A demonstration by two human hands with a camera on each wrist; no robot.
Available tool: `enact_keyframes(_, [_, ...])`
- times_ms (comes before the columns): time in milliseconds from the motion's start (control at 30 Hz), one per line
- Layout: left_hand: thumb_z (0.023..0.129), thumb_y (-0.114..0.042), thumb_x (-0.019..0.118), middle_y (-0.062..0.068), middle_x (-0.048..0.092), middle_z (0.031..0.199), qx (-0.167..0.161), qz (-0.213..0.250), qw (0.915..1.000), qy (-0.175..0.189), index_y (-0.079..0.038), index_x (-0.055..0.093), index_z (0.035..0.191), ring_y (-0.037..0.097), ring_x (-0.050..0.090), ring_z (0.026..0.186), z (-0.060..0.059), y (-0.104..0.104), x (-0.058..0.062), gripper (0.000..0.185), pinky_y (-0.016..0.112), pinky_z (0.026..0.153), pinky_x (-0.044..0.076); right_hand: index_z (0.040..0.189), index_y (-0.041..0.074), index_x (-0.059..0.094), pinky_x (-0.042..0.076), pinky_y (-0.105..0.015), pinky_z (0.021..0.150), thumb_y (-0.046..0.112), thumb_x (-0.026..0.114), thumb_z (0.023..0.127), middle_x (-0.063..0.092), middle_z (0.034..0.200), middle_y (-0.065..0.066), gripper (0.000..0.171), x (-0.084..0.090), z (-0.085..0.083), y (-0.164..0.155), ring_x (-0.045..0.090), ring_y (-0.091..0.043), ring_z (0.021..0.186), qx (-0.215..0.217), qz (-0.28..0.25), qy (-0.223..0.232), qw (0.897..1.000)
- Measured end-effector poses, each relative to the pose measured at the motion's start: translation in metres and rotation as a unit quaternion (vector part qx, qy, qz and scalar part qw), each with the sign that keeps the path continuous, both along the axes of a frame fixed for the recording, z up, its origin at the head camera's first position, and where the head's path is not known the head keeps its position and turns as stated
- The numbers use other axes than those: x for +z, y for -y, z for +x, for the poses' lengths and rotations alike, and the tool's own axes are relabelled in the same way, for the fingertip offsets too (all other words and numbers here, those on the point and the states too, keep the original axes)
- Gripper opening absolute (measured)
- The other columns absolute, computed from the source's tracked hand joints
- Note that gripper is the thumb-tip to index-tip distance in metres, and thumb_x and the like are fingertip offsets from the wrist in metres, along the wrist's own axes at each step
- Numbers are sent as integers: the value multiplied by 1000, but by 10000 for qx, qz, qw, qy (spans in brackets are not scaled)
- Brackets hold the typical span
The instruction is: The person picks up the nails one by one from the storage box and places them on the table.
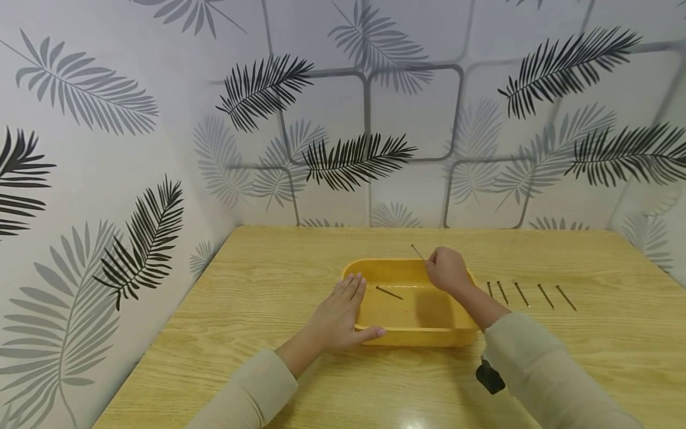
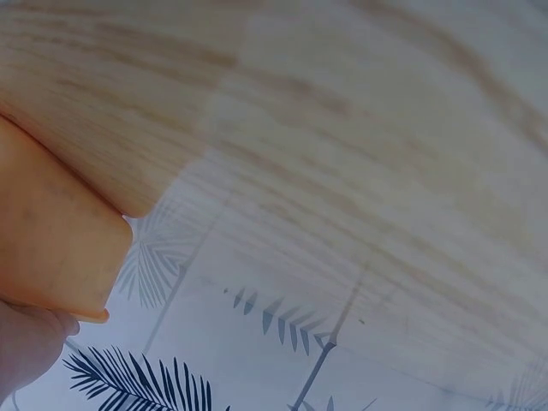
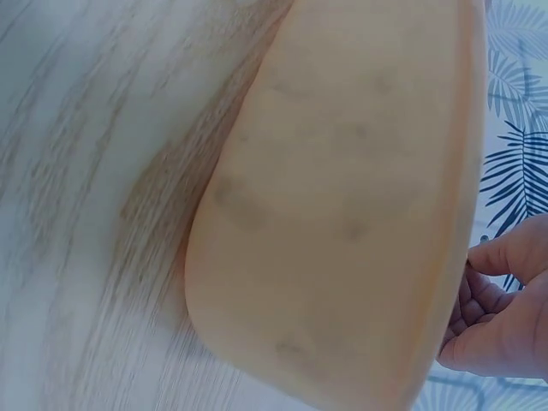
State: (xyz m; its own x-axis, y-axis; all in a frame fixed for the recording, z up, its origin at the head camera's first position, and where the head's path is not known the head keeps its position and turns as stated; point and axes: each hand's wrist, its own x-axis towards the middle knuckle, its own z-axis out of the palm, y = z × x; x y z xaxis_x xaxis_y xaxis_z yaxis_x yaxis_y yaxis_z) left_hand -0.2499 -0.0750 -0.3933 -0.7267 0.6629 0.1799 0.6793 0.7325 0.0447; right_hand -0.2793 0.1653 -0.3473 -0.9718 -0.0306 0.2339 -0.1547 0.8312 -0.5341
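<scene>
A yellow plastic tray (image 1: 418, 338) stands on the wooden table, with one dark nail (image 1: 389, 292) lying on its floor. My left hand (image 1: 336, 316) rests on the tray's left side, fingers straight over the rim and thumb along the front edge. Above the far right part of the tray, my right hand (image 1: 449, 271) pinches a second nail (image 1: 418, 252) between thumb and fingertips, its head pointing up and left. In the right wrist view the tray's outer wall (image 3: 325, 197) fills the middle, and the held nail is mostly hidden behind the fingers.
To the right of the tray, several nails (image 1: 522, 295) lie in a spaced row on the table (image 1: 257, 280). A small black object (image 1: 490, 376) shows under the right sleeve. The leaf-patterned wall (image 1: 332, 202) rises behind the table's far edge.
</scene>
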Motion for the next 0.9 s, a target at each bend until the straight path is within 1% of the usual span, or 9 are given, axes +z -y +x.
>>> enact_keyframes(100, [77,-81,1,23,23,151,13,-33,10000,1,8,22,144,33,20,142,0,0,0,113,40,116,21,49,13,36,32,-24,51,1,45,89,31,45,5,43,0,0,-2,29,-9,44,5,-4,40,10000])
enact_keyframes(167, [77,-81,0,23,23,151,15,-49,10000,10,8,22,144,33,20,142,0,0,0,113,40,116,21,49,14,33,31,-24,52,1,45,89,29,45,5,43,1,1,-3,27,-9,44,0,-32,84,10000])
enact_keyframes(300, [75,-82,-3,23,22,151,11,-84,10000,22,8,22,144,33,19,142,0,0,0,115,40,116,21,50,13,34,30,-23,50,1,44,88,30,46,5,42,2,2,-7,28,-9,44,-40,-40,32,10000])
enact_keyframes(367, [74,-82,-4,24,22,151,9,-89,10000,7,8,22,144,33,19,142,0,-1,-1,116,40,116,21,50,9,40,32,-23,50,0,45,87,37,46,2,38,1,1,-10,33,-10,45,-83,-4,-25,10000])
enact_keyframes(433, [74,-81,-5,24,22,151,9,-88,10000,-13,8,22,144,33,19,142,0,0,0,117,40,116,21,50,8,42,32,-23,50,0,44,87,40,47,1,37,1,0,-12,35,-10,46,-143,-20,-20,9999])
enact_keyframes(533, [74,-81,-6,24,23,151,16,-83,10000,-30,8,22,143,33,19,142,0,0,-1,117,40,116,21,56,4,48,34,-24,52,1,45,88,46,53,-3,32,2,1,-16,40,-12,50,-240,-25,-7,9997])
enact_keyframes(633, [73,-82,-7,23,22,151,21,-72,10000,-16,8,22,144,33,19,142,0,0,-1,118,40,116,21,56,7,43,31,-23,51,2,44,89,39,51,1,34,3,2,-19,35,-11,49,-303,-95,103,9994])
enact_keyframes(733, [73,-82,-7,23,22,151,16,-59,10000,7,8,22,143,33,19,142,0,0,-1,118,40,116,21,54,10,37,28,-23,49,1,42,88,31,48,3,36,4,2,-24,29,-10,46,-340,-148,141,9992])
enact_keyframes(900, [74,-82,-5,23,23,151,-10,-19,10000,25,8,22,143,33,19,142,1,0,-1,117,40,116,21,54,8,39,29,-23,47,0,41,86,33,49,3,34,4,5,-32,31,-10,46,-395,-166,118,9990])
